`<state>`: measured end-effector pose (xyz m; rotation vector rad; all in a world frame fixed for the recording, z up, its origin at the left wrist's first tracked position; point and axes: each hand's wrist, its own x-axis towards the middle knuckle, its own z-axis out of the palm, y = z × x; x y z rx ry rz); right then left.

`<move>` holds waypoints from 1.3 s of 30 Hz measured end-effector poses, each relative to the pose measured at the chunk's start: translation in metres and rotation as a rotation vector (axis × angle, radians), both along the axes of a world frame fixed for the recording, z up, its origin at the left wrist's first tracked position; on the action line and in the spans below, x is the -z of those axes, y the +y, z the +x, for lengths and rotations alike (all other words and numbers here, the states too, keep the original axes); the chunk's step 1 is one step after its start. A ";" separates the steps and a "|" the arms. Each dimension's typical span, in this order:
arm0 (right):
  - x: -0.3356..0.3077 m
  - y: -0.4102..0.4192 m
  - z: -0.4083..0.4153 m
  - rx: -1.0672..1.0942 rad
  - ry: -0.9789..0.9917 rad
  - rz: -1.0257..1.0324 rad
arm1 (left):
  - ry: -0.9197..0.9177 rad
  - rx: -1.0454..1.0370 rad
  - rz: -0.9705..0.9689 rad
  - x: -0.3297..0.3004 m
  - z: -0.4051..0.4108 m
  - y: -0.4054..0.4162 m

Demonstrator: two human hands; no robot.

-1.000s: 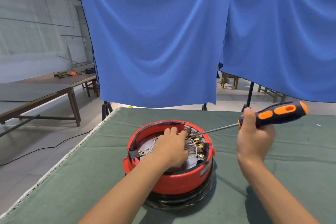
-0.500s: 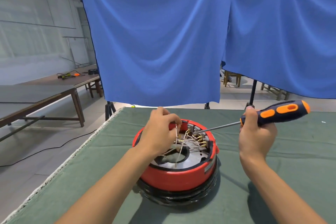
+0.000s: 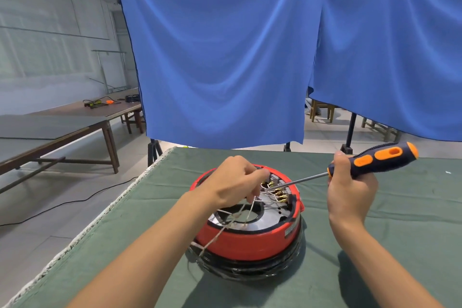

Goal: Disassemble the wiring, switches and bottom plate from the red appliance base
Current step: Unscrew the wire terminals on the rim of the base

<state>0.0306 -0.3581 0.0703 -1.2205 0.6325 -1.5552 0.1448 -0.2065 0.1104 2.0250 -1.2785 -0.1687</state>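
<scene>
The red appliance base (image 3: 252,242) lies upside down on the green-covered table (image 3: 375,232), its shiny metal bottom plate (image 3: 272,220) exposed. My left hand (image 3: 232,185) hovers over its far side and pinches pale wires (image 3: 240,215) that trail down across the plate and over the near left rim. Brass terminals and switches (image 3: 280,194) sit at the far right inside the rim. My right hand (image 3: 350,192) grips a black and orange screwdriver (image 3: 375,160), whose shaft tip points into the terminals beside my left fingers.
A black ring wrapped in film (image 3: 250,267) lies under the red base. Blue cloths (image 3: 225,57) hang behind the table. The table's left edge (image 3: 100,217) is close; a wooden bench (image 3: 62,127) stands on the left with cables on it.
My left hand rose from inside the base and pulled wires up and toward me; they now drape over the near rim. The screwdriver stays aimed at the terminals.
</scene>
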 end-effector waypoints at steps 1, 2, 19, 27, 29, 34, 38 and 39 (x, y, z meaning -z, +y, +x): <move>-0.001 -0.001 -0.001 0.005 -0.002 -0.012 | -0.019 -0.007 0.046 0.002 -0.001 -0.006; -0.003 -0.002 -0.002 0.011 -0.004 -0.026 | -0.066 -0.016 0.089 0.005 -0.002 -0.012; 0.001 -0.021 0.009 0.009 -0.014 -0.048 | -0.170 -0.079 0.243 0.022 0.016 -0.034; -0.008 -0.007 0.000 0.028 0.011 -0.208 | 0.160 -0.288 0.237 0.022 0.011 -0.041; -0.009 -0.007 -0.003 0.028 0.006 -0.239 | 0.153 -0.312 0.248 0.027 0.015 -0.047; -0.009 -0.017 0.003 0.031 -0.009 -0.276 | 0.199 -0.346 0.259 0.040 0.034 -0.064; -0.008 -0.013 0.005 0.015 0.046 -0.318 | 0.228 -0.322 0.135 0.048 0.035 -0.068; -0.007 -0.011 0.003 0.012 0.053 -0.325 | 0.245 -0.327 0.101 0.050 0.032 -0.067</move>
